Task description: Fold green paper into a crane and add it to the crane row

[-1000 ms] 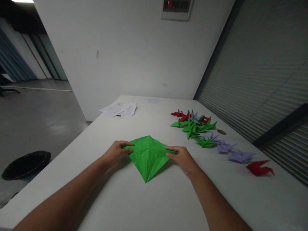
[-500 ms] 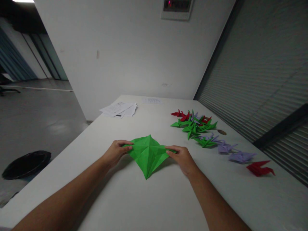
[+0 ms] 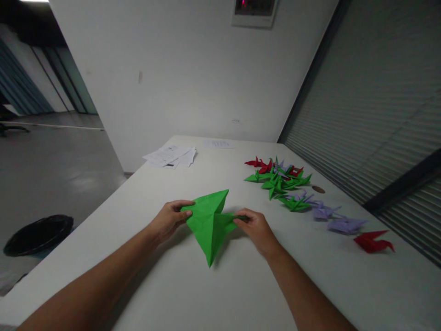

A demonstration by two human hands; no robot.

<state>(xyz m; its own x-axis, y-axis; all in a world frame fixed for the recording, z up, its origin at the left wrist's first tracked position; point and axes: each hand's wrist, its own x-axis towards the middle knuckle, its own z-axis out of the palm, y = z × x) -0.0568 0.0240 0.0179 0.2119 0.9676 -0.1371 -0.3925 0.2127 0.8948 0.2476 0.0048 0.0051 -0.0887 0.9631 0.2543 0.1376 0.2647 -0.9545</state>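
Note:
A partly folded sheet of green origami paper is held between my hands over the white table. My left hand pinches its left corner, thumb in front and fingers behind. At the right corner my right hand grips a narrower, folded part between thumb and fingers. One point of the paper faces me, low near the tabletop; another rises at the back, tilted right. A crease runs down the middle, and the right side is bent inward.
Folded red, green and purple paper cranes crowd the table's right side, with a red crane nearest me. Printed sheets lie at the back left. A black-lined bin stands on the floor left of the white table.
The green paper was spread nearly flat and symmetrical; now its sides fold inward along the middle. Its back point has swung right and up, and the near point dropped slightly toward me.

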